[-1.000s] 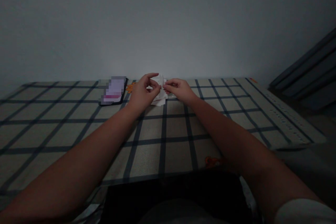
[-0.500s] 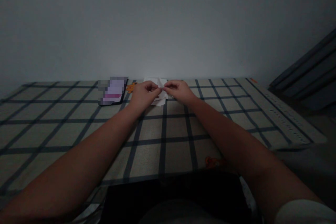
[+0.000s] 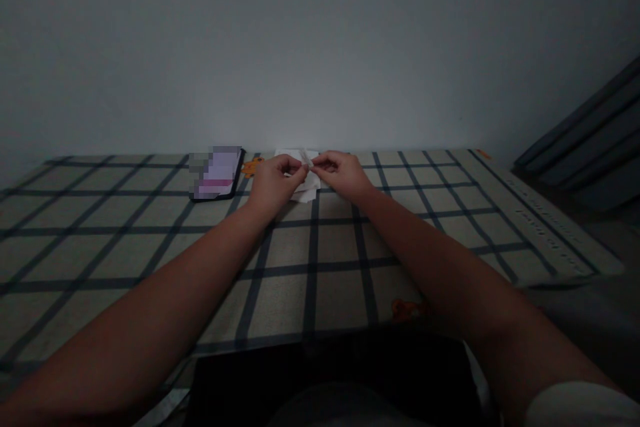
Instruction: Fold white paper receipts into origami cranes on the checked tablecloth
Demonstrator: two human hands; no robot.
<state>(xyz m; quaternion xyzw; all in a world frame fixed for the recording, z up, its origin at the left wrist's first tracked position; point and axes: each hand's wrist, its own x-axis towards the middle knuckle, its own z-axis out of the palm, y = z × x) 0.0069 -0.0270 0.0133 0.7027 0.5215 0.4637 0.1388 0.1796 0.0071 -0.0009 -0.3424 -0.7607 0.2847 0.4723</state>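
Observation:
At the far middle of the table, my left hand (image 3: 277,180) and my right hand (image 3: 344,173) meet fingertip to fingertip. Both are closed in a pinch on a small strip of white paper (image 3: 305,157) that stands up between them. Under and behind the fingers lie several torn-edged sheets of white paper (image 3: 306,195), partly hidden by my left hand. The dim light and the distance hide the strip's finer details.
A checked tablecloth (image 3: 285,247) with orange printed figures covers the table. Left of my hands lies a phone (image 3: 219,173) with a lit, partly blurred screen. A pale wall (image 3: 320,47) rises behind; dark folded fabric (image 3: 590,140) hangs at the right.
The pinched paper strip has changed its tilt slightly between my fingertips. Both hands stay in nearly the same place, and the phone and sheets lie as before.

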